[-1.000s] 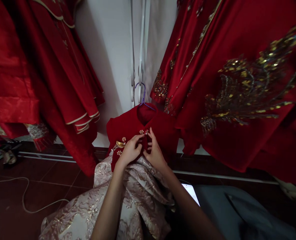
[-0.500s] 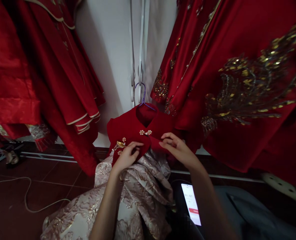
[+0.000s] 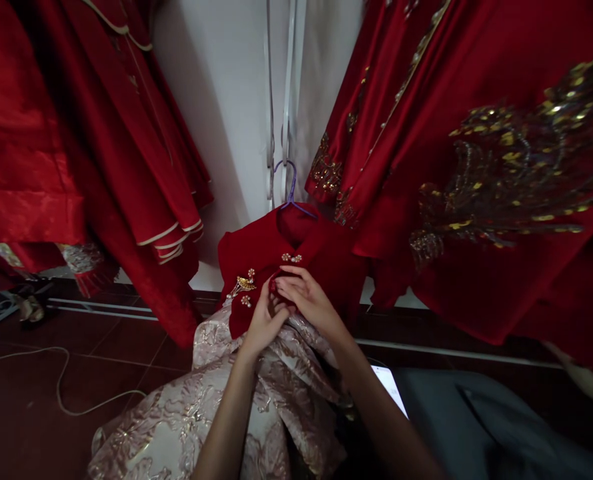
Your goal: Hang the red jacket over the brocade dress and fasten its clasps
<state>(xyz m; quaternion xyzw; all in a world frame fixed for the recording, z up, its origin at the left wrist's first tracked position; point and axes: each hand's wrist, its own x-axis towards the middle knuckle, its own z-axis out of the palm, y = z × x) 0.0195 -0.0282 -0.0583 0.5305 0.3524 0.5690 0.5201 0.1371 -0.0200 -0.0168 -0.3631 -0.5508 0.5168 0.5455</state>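
Observation:
A small red velvet jacket hangs on a purple hanger in front of me, over a pale pink and gold brocade skirt. It has pearl buttons at the collar and a gold brooch on the left front. My left hand pinches the jacket's front edge just below the collar. My right hand meets it there, fingers closed on the same red fabric.
Long red gowns hang on both sides: a plain one at left, a gold-embroidered one at right. A white wall and rail are behind. A lit phone lies on my lap. A white cord trails on the dark floor.
My right hand had swung out to the right along the jacket's hem, then came back to the middle. Both hands now meet again on the front edge below the collar.

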